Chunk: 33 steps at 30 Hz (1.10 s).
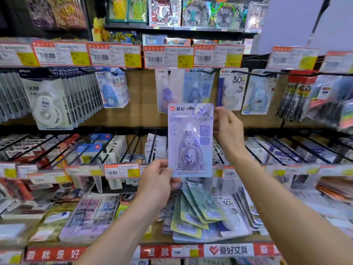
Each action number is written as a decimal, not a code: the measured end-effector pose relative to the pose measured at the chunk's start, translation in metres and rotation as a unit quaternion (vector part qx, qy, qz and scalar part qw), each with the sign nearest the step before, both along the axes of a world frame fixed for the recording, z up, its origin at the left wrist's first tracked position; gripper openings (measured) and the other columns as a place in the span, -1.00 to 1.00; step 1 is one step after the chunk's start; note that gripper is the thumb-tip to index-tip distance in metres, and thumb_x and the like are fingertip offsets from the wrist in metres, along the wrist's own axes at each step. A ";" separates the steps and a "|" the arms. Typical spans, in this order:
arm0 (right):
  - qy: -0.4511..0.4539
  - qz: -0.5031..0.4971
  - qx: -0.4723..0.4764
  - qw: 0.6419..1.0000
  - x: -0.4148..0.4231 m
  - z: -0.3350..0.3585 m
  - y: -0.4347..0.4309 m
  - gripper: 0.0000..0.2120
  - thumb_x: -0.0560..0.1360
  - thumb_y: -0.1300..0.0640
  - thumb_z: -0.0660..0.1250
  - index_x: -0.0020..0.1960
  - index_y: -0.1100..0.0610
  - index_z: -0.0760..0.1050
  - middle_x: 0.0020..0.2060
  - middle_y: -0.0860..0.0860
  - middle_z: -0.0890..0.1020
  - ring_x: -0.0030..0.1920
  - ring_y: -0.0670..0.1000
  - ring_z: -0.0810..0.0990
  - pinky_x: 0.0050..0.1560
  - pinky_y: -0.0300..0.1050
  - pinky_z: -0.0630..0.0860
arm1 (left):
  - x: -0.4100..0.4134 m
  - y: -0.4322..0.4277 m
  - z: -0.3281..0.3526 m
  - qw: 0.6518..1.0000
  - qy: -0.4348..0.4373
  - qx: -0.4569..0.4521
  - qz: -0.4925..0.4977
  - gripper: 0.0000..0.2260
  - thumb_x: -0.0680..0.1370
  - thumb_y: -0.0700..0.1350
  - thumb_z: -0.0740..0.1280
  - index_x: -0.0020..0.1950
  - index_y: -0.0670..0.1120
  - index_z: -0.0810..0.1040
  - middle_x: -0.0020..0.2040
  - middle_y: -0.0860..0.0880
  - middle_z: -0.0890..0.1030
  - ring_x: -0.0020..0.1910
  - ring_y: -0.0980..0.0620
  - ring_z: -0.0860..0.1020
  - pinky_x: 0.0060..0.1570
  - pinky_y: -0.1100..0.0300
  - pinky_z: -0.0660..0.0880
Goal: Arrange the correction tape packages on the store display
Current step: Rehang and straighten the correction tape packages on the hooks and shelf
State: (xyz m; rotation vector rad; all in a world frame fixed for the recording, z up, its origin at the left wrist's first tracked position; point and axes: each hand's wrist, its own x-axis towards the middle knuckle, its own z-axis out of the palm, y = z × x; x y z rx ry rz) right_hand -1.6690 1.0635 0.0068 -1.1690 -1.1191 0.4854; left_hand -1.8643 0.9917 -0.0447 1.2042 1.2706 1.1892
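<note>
a: where is the package right now?
b: the purple correction tape package is up in the air, upright and facing the camera, in front of the middle of the display. it sits on no hook.
a: and the hands?
b: both are on it. the left hand pinches the bottom left corner, with the thumb on the front of the card and the fingers behind. the right hand grips the right edge near the top, fingers curled round to the back.
a: what's behind it?
b: a row of hanging packages on the upper pegs, against a brown backboard. the held card's top edge overlaps the bottoms of two of them, a purple one and a blue one. i can't tell whether it touches them. above that row runs a strip of price tags, red-edged with yellow patches.
a: anything lower down?
b: on the bottom shelf, below the held card, lies a loose pile of packages, green, blue and white cards fanned over one another. far left on the upper row, a thick rank of white tape packages fills its pegs.
</note>
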 end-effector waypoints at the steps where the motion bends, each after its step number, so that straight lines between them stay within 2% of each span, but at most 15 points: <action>1: 0.043 0.042 0.003 0.998 -0.005 -0.004 -0.021 -0.62 0.73 -0.08 0.13 0.24 0.16 0.58 -0.05 0.12 0.71 -0.12 0.05 0.66 -0.04 0.04 0.58 | 0.003 0.003 0.004 1.000 -0.008 0.006 0.001 -0.84 0.68 -0.23 0.18 0.09 -0.06 0.53 -0.10 -0.11 0.65 -0.26 0.04 0.60 -0.17 0.07 0.59; 3: 0.048 0.093 0.003 0.994 -0.012 -0.013 -0.056 -0.68 0.70 -0.10 0.20 0.32 0.06 0.52 0.00 0.11 0.73 -0.09 0.04 0.68 -0.04 0.00 0.59 | 0.008 0.007 0.010 1.000 -0.012 0.021 0.001 -0.85 0.68 -0.23 0.17 0.11 -0.08 0.53 -0.09 -0.13 0.64 -0.31 0.06 0.57 -0.28 0.15 0.51; 4: 0.026 0.108 -0.001 0.994 -0.013 -0.019 -0.068 -0.69 0.67 -0.06 0.29 0.37 0.01 0.47 0.00 0.02 0.75 -0.03 -0.01 0.71 0.01 -0.07 0.62 | 0.011 0.008 0.012 1.000 -0.005 0.030 0.001 -0.84 0.68 -0.23 0.17 0.11 -0.08 0.53 -0.08 -0.11 0.65 -0.31 0.06 0.58 -0.29 0.17 0.51; 6: -0.016 0.138 -0.008 0.990 -0.016 -0.029 -0.081 -0.48 0.59 0.14 0.44 0.47 -0.05 0.34 0.02 -0.08 0.76 0.05 -0.07 0.73 0.05 -0.12 0.63 | 0.017 0.007 0.014 0.999 0.007 0.053 -0.002 -0.82 0.68 -0.23 0.17 0.07 -0.05 0.55 -0.08 -0.07 0.67 -0.24 0.05 0.63 -0.23 0.18 0.57; 8: -0.051 0.140 -0.009 0.989 -0.014 -0.034 -0.084 -0.33 0.55 0.24 0.47 0.51 -0.14 0.26 0.07 -0.11 0.74 0.08 -0.05 0.73 0.09 -0.02 0.65 | 0.022 0.003 0.016 0.998 0.013 0.066 -0.012 -0.79 0.67 -0.23 0.18 0.01 -0.01 0.56 -0.08 -0.03 0.68 -0.22 0.06 0.65 -0.17 0.15 0.60; 10: -0.066 0.131 0.003 0.989 -0.009 -0.033 -0.084 -0.29 0.56 0.25 0.46 0.49 -0.27 0.21 0.08 -0.10 0.74 0.08 -0.03 0.73 0.10 0.03 0.65 | 0.024 0.000 0.016 0.996 0.025 0.081 -0.021 -0.80 0.67 -0.22 0.19 0.00 0.01 0.57 -0.09 0.01 0.69 -0.23 0.10 0.67 -0.15 0.13 0.61; 12: -0.083 0.110 0.023 0.990 -0.005 -0.028 -0.084 -0.27 0.57 0.23 0.45 0.50 -0.31 0.20 0.13 -0.09 0.72 0.10 -0.04 0.71 0.10 0.05 0.64 | 0.022 0.000 0.014 0.986 0.098 0.136 -0.001 -0.84 0.66 -0.16 0.21 0.04 0.02 0.57 -0.09 0.09 0.67 -0.15 0.14 0.64 -0.12 0.17 0.58; 14: -0.084 0.103 0.043 0.990 -0.003 -0.021 -0.083 -0.26 0.59 0.23 0.43 0.59 -0.22 0.17 0.22 -0.14 0.67 0.18 -0.04 0.68 0.16 0.12 0.64 | 0.017 0.000 0.008 0.949 0.221 0.222 0.041 -0.84 0.66 -0.12 0.21 0.14 0.05 0.56 -0.02 0.16 0.62 0.00 0.19 0.56 -0.02 0.23 0.49; 16: -0.067 0.096 0.064 0.991 -0.001 -0.013 -0.080 -0.23 0.59 0.24 0.43 0.64 -0.11 0.12 0.27 -0.21 0.63 0.24 -0.05 0.65 0.25 0.18 0.61 | 0.011 0.001 0.000 0.892 0.322 0.308 0.074 -0.80 0.65 -0.14 0.21 0.21 0.00 0.56 0.09 0.13 0.58 0.15 0.14 0.45 0.14 0.21 0.39; 18: -0.059 0.091 0.077 0.991 0.000 -0.006 -0.075 -0.21 0.57 0.20 0.44 0.65 -0.08 0.10 0.31 -0.10 0.63 0.27 0.01 0.64 0.27 0.23 0.59 | 0.006 0.006 -0.010 0.832 0.408 0.367 0.084 -0.76 0.61 -0.17 0.27 0.26 -0.05 0.56 0.17 0.06 0.57 0.24 0.05 0.42 0.26 0.08 0.38; 19: -0.059 0.091 0.080 0.991 0.000 -0.003 -0.073 -0.20 0.56 0.16 0.43 0.65 -0.09 0.09 0.33 -0.03 0.62 0.28 0.04 0.64 0.27 0.25 0.59 | 0.004 0.009 -0.015 0.810 0.448 0.370 0.080 -0.72 0.59 -0.15 0.30 0.30 -0.05 0.54 0.22 0.03 0.55 0.30 0.00 0.41 0.32 -0.02 0.37; 21: -0.067 0.090 0.081 0.990 -0.002 0.003 -0.069 -0.19 0.55 0.12 0.43 0.66 -0.08 0.08 0.36 0.03 0.60 0.28 0.05 0.64 0.27 0.24 0.58 | 0.001 0.012 -0.021 0.790 0.522 0.317 0.054 -0.62 0.59 -0.06 0.28 0.42 -0.02 0.42 0.35 0.01 0.46 0.42 -0.06 0.31 0.42 -0.13 0.26; 24: -0.056 0.088 0.074 0.992 -0.002 0.005 -0.058 -0.19 0.56 0.15 0.42 0.66 -0.09 0.06 0.36 0.02 0.60 0.27 0.00 0.65 0.31 0.18 0.58 | -0.001 0.015 -0.027 0.771 0.584 0.252 0.027 -0.51 0.62 0.08 0.19 0.53 0.02 0.23 0.47 0.03 0.33 0.51 -0.06 0.17 0.53 -0.11 0.05; 29: -0.050 0.075 0.059 0.994 0.001 -0.001 -0.047 -0.21 0.53 0.08 0.42 0.64 -0.15 0.11 0.44 -0.05 0.53 0.35 0.00 0.60 0.34 0.21 0.55 | -0.005 0.016 -0.030 0.755 0.596 0.271 0.030 -0.54 0.57 0.08 0.29 0.44 0.00 0.37 0.33 0.00 0.46 0.38 -0.07 0.32 0.47 -0.11 0.17; 33: -0.053 0.056 0.057 0.995 0.001 -0.001 -0.036 -0.24 0.53 0.04 0.42 0.63 -0.13 0.16 0.47 -0.11 0.50 0.41 -0.03 0.54 0.36 0.18 0.53 | -0.007 0.017 -0.032 0.753 0.595 0.279 0.029 -0.52 0.54 0.07 0.33 0.43 -0.01 0.39 0.28 0.01 0.49 0.34 -0.06 0.37 0.47 -0.11 0.19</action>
